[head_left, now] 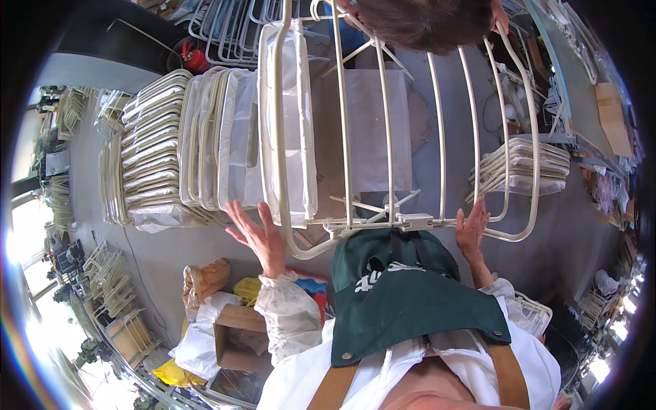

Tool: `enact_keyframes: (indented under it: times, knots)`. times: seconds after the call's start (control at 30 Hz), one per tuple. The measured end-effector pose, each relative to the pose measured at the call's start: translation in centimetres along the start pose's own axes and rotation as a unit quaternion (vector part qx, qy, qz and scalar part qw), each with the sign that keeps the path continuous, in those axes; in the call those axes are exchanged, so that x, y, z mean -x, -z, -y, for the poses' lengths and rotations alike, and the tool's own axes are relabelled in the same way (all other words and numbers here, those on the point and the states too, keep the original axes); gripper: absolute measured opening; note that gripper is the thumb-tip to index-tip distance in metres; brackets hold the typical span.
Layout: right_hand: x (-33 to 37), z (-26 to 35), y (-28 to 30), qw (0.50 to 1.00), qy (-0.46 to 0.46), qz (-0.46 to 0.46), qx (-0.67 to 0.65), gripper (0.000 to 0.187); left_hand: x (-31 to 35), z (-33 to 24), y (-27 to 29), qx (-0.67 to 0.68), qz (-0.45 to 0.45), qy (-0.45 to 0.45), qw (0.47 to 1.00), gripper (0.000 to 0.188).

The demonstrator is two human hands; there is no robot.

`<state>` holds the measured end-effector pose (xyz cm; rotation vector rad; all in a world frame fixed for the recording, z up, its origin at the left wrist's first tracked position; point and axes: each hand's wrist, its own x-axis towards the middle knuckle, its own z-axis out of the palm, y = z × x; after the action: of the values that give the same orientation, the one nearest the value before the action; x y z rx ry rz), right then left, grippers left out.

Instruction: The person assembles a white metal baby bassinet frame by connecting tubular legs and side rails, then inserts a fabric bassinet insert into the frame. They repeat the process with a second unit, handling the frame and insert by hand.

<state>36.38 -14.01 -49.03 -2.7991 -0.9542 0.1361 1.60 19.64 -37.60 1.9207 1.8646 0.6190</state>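
Observation:
In front of me stands a cream-white tubular metal rack [389, 130] with several parallel bars and a rounded outer frame. My left hand [263, 239] is open, fingers spread, just left of the rack's near left corner; I cannot tell whether it touches. At the near right, my right hand [471, 231] is open with its fingers pointing up, beside the near rail. A white plastic bracket [415, 221] sits on that rail. Across from me a co-worker [424, 24] bends over the far side, with a hand [499, 15] at the far right corner.
Left of the rack, folded white frames [154, 143] with plastic wrap form a long row. More wrapped frames [523, 167] lie at the right. An open cardboard box [239, 335] and bags [205, 283] are at my lower left. A red extinguisher [195, 58] stands far left.

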Motion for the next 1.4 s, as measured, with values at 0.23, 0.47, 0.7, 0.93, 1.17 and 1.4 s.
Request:
enact_keyframes:
  times: [0.23, 0.47, 0.7, 0.93, 1.17, 1.4]
  knots:
    - [-0.6, 0.7, 1.2, 0.997, -0.021, 0.067, -0.012, 0.077, 2.4, 26.1, -16.9, 0.000, 0.209, 0.154, 0.966, 0.063]
    - [0.0, 0.4, 1.1, 0.996, -0.031, 0.084, -0.003, 0.079, 5.0, 27.8, -20.4, -0.082, 0.156, 0.063, 0.982, 0.060]
    - [-0.2, 0.4, 1.1, 0.994, -0.068, 0.081, -0.023, 0.076, 2.8, 20.9, -15.4, 0.043, 0.176, 0.206, 0.962, 0.078]
    - [0.8, 11.6, 4.3, 0.975, 0.181, 0.110, -0.068, 0.069, 2.1, 18.4, -12.8, 0.234, 0.155, 0.236, 0.930, 0.076]
    - [2.4, 16.2, 3.0, 0.922, 0.275, 0.260, -0.079, 0.066, 0.7, 20.0, -13.0, 0.419, 0.097, 0.343, 0.835, 0.081]
    - [2.6, 15.4, 0.8, 0.932, 0.284, 0.216, -0.064, 0.067, -0.5, 22.6, -13.4, 0.363, 0.125, 0.347, 0.856, 0.047]
